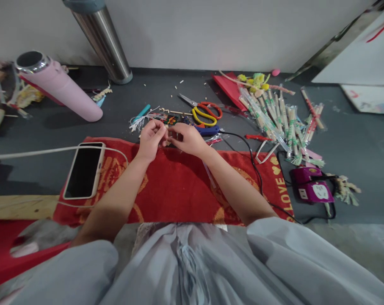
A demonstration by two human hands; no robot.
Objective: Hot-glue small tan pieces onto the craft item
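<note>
My left hand (152,140) is closed in a pinch, its fingertips together on something too small to make out. My right hand (189,137) meets it from the right with thumb and fingers curled, the tips close to those of my left hand; what they hold, if anything, is hidden. Both are over the far edge of a red towel (175,186) with gold print. Just beyond the hands are a bundle of white strands (137,123), a teal stick (143,112), scissors (204,111) with orange and yellow handles, and a blue corded tool (207,130).
A phone (84,171) lies on the towel's left part. A pink tumbler (61,89) and a steel flask (104,46) stand at the back left. Wrapped sticks (283,118) are piled at the right, near a purple power adapter (312,185) with black cords.
</note>
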